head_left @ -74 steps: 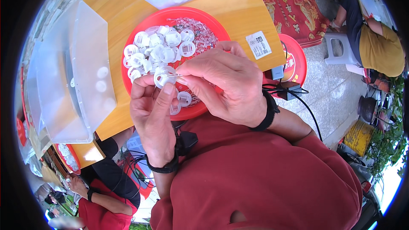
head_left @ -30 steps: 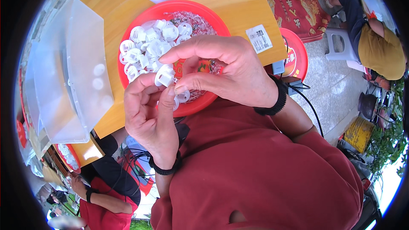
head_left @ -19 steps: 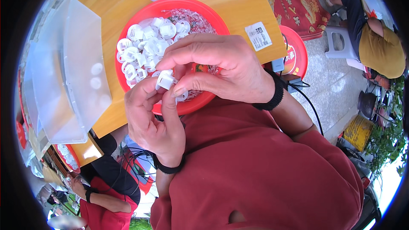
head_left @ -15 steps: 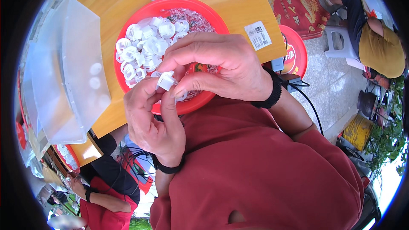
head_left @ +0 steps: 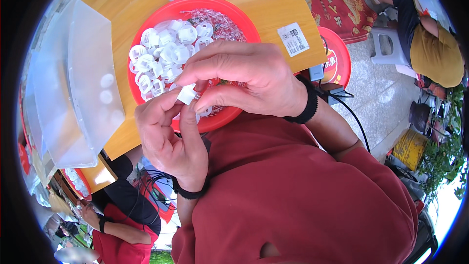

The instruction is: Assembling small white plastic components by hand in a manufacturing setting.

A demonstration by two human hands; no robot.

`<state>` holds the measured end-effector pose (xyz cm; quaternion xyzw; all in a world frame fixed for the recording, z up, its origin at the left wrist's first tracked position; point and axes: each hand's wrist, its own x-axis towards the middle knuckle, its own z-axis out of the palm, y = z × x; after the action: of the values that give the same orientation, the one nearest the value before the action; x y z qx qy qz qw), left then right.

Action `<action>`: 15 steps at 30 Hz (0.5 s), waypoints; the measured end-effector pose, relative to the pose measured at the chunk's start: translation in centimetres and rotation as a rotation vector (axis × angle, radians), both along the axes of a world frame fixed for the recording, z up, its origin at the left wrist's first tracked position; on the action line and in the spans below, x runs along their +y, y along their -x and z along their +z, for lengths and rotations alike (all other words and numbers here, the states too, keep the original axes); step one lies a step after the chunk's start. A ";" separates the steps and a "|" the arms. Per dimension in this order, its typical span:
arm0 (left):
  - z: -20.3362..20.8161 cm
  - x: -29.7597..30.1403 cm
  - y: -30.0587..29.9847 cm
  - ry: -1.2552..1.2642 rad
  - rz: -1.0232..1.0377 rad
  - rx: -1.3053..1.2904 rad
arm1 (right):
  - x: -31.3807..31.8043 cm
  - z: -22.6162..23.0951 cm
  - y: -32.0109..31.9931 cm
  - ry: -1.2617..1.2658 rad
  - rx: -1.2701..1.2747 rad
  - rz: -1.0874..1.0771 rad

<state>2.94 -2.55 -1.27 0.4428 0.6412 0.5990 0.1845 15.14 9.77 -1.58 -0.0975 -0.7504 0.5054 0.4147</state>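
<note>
left hand (head_left: 172, 139) is pointing forward, thumb and finger pinching | right hand (head_left: 256, 77) is pointing left, thumb and finger curving | right arm (head_left: 337, 128) is bending

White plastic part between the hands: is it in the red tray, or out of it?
Out: the left hand holds the white plastic part between thumb and finger, above the red tray.

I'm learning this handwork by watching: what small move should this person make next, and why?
I'd probably press the right hand's thumb lightly against the small white piece, with the left hand held steady. The piece sits tilted between the left thumb and index finger, and the right thumb and index finger curve close around it; whether they touch is hard to tell.
</note>
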 end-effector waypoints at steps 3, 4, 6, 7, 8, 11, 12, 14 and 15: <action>0.1 0.0 0.2 -0.025 0.009 0.159 | -0.1 -0.3 0.2 -0.042 0.033 -0.020; 0.2 0.1 0.2 -0.025 0.007 0.159 | -0.2 -0.3 0.3 -0.042 0.033 -0.021; 0.2 0.3 0.2 -0.079 0.019 0.244 | -0.3 -0.4 0.3 -0.051 0.066 -0.038; 0.2 0.4 0.2 -0.079 0.019 0.245 | -0.3 -0.4 0.3 -0.051 0.067 -0.037; 0.2 0.5 0.2 -0.092 0.026 0.288 | -0.4 -0.4 0.3 -0.067 0.068 -0.048; 0.1 0.4 0.3 -0.097 0.035 0.322 | -0.3 -0.6 0.3 -0.128 0.070 -0.061; 0.2 0.4 0.3 -0.091 0.031 0.309 | -0.1 -0.6 0.3 -0.174 0.067 -0.071; 0.4 0.4 0.0 -0.081 0.051 0.324 | -0.4 -0.3 0.6 -0.182 0.079 -0.084; 0.5 0.3 -0.1 -0.066 0.069 0.336 | -0.6 -0.2 0.7 -0.185 0.087 -0.097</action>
<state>3.02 -2.22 -0.79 0.5200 0.6578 0.5434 0.0395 14.47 9.21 -1.76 -0.0731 -0.7696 0.4171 0.4779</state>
